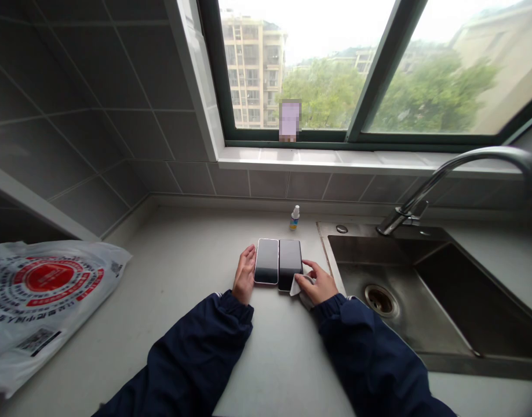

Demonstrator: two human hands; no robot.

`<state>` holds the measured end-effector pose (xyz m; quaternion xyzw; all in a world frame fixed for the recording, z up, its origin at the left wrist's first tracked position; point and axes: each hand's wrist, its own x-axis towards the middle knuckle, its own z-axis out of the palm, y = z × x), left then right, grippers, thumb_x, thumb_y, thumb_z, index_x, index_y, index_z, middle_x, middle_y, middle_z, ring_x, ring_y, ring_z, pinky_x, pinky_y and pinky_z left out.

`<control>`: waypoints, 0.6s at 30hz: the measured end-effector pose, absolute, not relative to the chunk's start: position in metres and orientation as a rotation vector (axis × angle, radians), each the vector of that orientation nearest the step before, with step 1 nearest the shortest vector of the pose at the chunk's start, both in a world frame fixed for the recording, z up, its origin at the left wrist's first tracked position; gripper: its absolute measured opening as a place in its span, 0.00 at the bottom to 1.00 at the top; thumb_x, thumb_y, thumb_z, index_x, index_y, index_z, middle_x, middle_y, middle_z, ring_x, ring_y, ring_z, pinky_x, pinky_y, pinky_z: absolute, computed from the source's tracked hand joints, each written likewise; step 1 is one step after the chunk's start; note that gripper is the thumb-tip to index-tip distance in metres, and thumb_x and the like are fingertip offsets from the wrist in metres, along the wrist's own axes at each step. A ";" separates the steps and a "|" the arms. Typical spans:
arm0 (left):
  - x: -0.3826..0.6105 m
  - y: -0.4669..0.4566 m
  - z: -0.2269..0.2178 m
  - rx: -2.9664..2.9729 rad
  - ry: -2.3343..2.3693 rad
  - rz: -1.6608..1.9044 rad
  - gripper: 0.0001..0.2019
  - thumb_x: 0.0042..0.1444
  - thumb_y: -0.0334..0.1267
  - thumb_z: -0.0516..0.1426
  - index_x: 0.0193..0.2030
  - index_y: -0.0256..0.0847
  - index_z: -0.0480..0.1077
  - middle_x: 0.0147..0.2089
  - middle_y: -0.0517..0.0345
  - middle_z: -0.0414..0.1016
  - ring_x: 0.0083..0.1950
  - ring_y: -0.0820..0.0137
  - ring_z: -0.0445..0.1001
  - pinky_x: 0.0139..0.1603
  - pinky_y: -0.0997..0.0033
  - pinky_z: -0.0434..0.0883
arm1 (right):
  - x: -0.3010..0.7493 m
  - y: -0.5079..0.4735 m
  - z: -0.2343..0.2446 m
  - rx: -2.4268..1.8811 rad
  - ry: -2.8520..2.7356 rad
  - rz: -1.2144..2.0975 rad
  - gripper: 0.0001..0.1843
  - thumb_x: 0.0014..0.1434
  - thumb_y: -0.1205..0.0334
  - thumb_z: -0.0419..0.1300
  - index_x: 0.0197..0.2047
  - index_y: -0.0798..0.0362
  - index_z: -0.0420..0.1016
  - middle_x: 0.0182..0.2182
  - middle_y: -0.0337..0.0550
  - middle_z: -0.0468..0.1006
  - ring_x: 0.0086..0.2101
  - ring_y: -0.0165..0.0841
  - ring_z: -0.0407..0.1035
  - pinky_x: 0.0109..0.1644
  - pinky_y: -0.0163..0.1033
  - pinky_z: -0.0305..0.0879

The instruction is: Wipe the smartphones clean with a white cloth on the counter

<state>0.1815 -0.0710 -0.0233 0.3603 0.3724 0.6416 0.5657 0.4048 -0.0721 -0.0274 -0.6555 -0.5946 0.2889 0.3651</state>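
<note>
Two phones lie side by side, screens dark, on the pale counter [192, 272]: a white-edged phone [266, 260] on the left and a black phone [290, 264] on the right. My left hand [244, 274] rests flat against the left edge of the white-edged phone, fingers stretched out. My right hand [319, 282] is closed on a small white cloth [297, 286] at the lower right corner of the black phone. Both arms wear dark blue sleeves.
A small spray bottle [295, 218] stands behind the phones. A steel sink [426, 289] with a curved tap [444, 174] lies to the right. A white plastic bag with red print [44, 301] sits at the left. Grey tiled wall and a window are behind.
</note>
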 end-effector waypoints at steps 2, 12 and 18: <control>0.182 -0.071 -0.024 0.862 0.856 1.520 0.26 0.59 0.46 0.54 0.62 0.39 0.60 0.69 0.44 0.58 0.72 0.61 0.53 0.73 0.61 0.49 | 0.405 -0.072 -0.029 -1.651 -1.502 0.819 0.35 0.46 0.47 0.66 0.57 0.50 0.73 0.23 0.35 0.75 0.26 0.33 0.70 0.36 0.37 0.66; 0.183 -0.073 -0.020 0.845 0.834 1.525 0.26 0.59 0.46 0.54 0.62 0.39 0.59 0.69 0.44 0.59 0.73 0.61 0.51 0.74 0.59 0.45 | 0.397 -0.067 -0.042 -1.359 -1.256 1.278 0.48 0.44 0.45 0.69 0.62 0.62 0.64 0.33 0.49 0.83 0.36 0.41 0.79 0.43 0.44 0.75; 0.188 -0.082 -0.012 0.950 0.991 1.604 0.25 0.58 0.45 0.56 0.62 0.42 0.60 0.70 0.46 0.57 0.73 0.58 0.51 0.73 0.58 0.47 | 0.402 -0.062 -0.048 -1.292 -1.171 1.336 0.48 0.43 0.41 0.71 0.60 0.62 0.68 0.36 0.53 0.83 0.38 0.43 0.79 0.48 0.48 0.75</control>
